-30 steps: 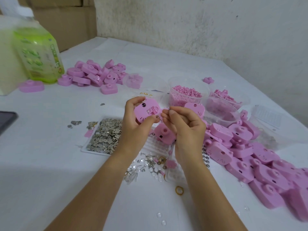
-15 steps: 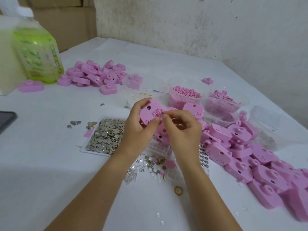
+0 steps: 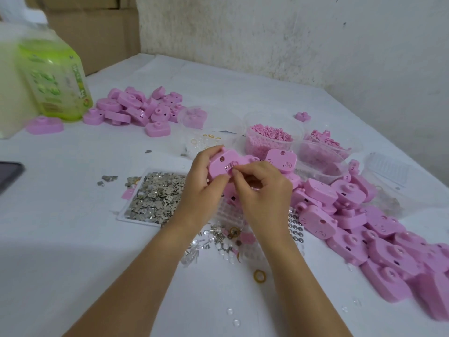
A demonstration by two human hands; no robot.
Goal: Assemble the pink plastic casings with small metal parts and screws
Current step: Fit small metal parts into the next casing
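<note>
The left hand is gripping a flat pink plastic casing above the middle of the white table. The right hand is pinching a small shiny metal clip against the casing's face. Pressing it flush likely comes next.

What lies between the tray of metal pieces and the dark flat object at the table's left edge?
A few loose metal pieces, nearer the tray than the dark flat object; otherwise bare cloth, in the head view.
</note>
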